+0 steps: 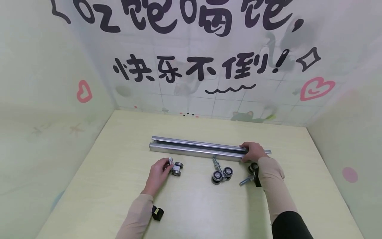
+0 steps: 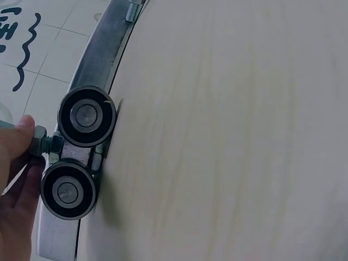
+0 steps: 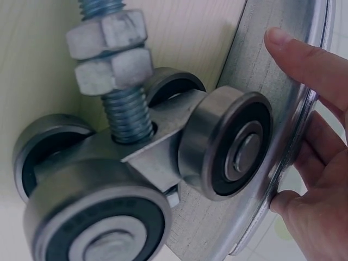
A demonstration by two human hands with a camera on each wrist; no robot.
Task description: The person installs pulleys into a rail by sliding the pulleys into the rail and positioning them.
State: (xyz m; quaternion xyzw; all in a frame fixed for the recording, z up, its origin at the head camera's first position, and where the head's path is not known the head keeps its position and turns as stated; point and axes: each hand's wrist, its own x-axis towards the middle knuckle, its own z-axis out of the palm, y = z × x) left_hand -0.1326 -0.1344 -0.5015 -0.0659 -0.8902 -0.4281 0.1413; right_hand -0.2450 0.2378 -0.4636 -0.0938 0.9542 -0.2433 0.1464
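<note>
- Pale yellow-green table (image 1: 191, 205) sits in a booth w/ cartoon-printed walls (image 1: 44, 99); black lettering and pink hearts on the back panel.
- Steel track rail (image 1: 197, 148) lies across the table's middle, open channel facing up, left end free.
- Left hand (image 1: 158, 172) pinches the bolt end of a roller trolley (image 1: 176, 168). Thumb and fingertips are closed on the nut; in the left wrist view the two black wheels (image 2: 86, 116) stand clear of the hand. The trolley sits just below the rail's left part, near it but not in it.
- Right hand (image 1: 252, 152) lies over the rail's right end, fingers curled lightly around the metal edge and bracing it; the right wrist view shows fingertips (image 3: 283, 41) on the rim.
- Second trolley (image 1: 221, 174) lies near mid-table; third trolley (image 1: 250, 173) lies just under the right wrist, bolt pointing left.
- Risks, as I judge: grip on the bolt is small and far from the wheels, so the trolley could swing or slip out.
- Rail could skid or roll if the right hand eases off, as only one end is held.
- Right forearm hangs close over the third trolley and could knock it rolling toward the edge.
- Both forearms reach forward, wrists low, sleeves beige.
</note>
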